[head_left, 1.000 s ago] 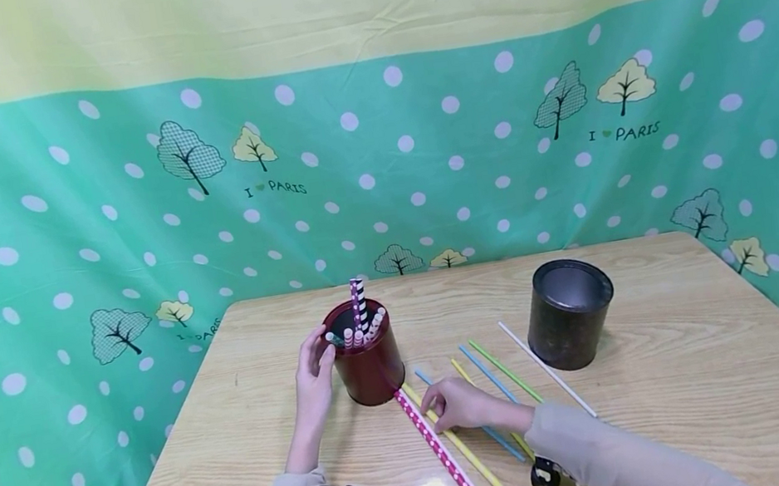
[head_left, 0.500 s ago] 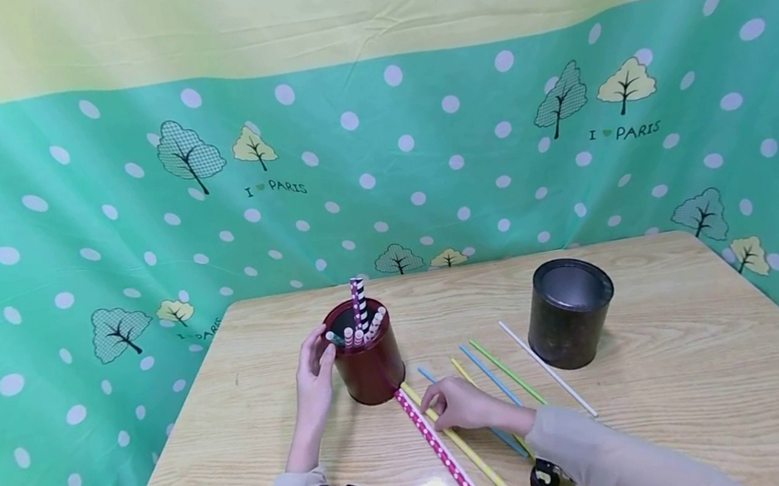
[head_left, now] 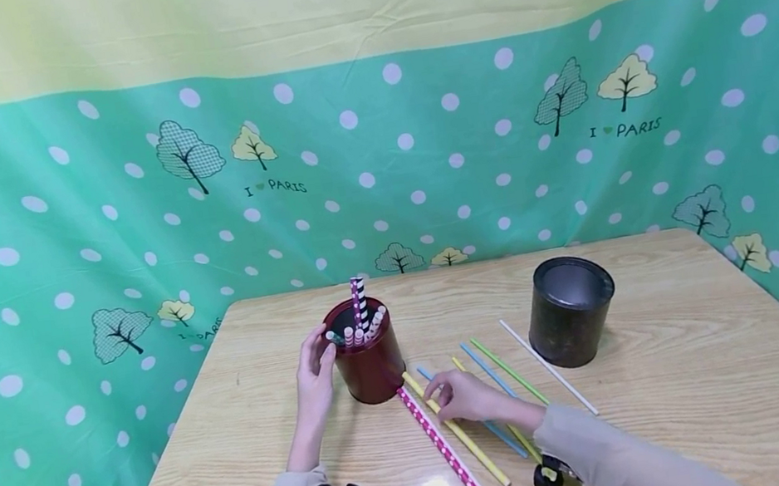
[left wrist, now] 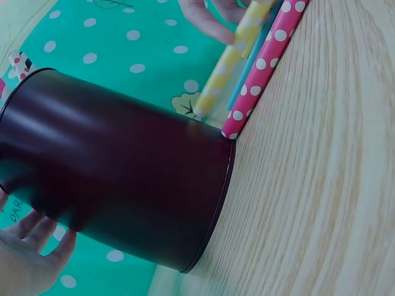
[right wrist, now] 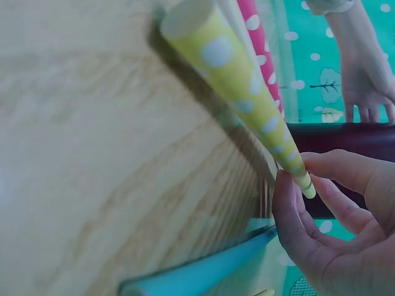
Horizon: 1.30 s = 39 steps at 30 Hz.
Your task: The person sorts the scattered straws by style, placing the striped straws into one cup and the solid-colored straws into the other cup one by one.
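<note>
A dark red can (head_left: pixel 371 372) stands at the left of the table, holding several patterned paper straws (head_left: pixel 359 306). My left hand (head_left: pixel 313 372) holds the can's left side near the rim, the fingertips on its wall in the left wrist view. My right hand (head_left: pixel 464 396) pinches a yellow paper straw with white dots (right wrist: pixel 247 102) between thumb and fingers. In the left wrist view the far end of this yellow straw is slightly off the tabletop. Beside it lies a pink paper straw with white dots (head_left: pixel 452 456), its far end by the can's base.
Right of my right hand lie blue straws (head_left: pixel 487 367), another yellow straw (head_left: pixel 520 438), a green straw (head_left: pixel 508 370) and a white straw (head_left: pixel 548 370). A black can (head_left: pixel 571 325) stands at the right. A green dotted curtain (head_left: pixel 376 152) hangs behind the table.
The right hand has moved slightly up and right, and the yellow straw has shifted with it, apart from the pink one. The left hand and the dark red can have stayed put.
</note>
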{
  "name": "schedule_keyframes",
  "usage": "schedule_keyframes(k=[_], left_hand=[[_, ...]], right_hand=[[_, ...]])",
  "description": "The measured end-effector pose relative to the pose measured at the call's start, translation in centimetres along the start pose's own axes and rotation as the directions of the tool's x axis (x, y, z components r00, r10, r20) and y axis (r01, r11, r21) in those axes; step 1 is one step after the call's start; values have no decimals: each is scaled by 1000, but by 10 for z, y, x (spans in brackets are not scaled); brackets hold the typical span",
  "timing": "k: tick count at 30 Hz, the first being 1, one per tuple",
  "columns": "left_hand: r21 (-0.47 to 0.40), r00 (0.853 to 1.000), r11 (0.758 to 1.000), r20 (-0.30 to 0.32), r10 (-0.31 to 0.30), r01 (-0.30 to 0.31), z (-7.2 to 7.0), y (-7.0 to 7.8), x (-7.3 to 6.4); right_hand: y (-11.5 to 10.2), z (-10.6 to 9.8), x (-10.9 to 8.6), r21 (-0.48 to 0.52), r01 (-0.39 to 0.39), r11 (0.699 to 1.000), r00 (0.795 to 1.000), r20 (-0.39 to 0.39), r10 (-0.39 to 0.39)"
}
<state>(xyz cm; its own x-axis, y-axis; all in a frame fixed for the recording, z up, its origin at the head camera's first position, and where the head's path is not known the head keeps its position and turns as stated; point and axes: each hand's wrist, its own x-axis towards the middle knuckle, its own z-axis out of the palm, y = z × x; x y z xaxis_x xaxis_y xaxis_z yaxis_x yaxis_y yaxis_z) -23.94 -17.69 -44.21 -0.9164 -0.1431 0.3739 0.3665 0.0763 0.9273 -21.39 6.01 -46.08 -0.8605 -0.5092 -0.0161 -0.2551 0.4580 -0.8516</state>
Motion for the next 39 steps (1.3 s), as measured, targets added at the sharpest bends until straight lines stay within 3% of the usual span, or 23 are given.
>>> schedule_keyframes(k=[5, 10, 18, 39], left_hand=[[-1, 1000, 1000, -2, 2, -2, 0, 1, 0], [7, 1000, 1000, 0, -3, 3, 0, 2, -1], [2, 1000, 1000, 1, -5, 5, 0, 1, 0], [4, 1000, 1000, -4, 0, 0, 0, 0, -1]], right_hand=[[-2, -4, -3, 39, -19, 999, 999, -43, 21], [-4, -7, -6, 158, -54, 986, 996, -62, 64], [-10, -12, -7, 236, -12, 972, 991, -125, 43], [-44, -36, -5, 396, 42, 917, 944, -315, 93]])
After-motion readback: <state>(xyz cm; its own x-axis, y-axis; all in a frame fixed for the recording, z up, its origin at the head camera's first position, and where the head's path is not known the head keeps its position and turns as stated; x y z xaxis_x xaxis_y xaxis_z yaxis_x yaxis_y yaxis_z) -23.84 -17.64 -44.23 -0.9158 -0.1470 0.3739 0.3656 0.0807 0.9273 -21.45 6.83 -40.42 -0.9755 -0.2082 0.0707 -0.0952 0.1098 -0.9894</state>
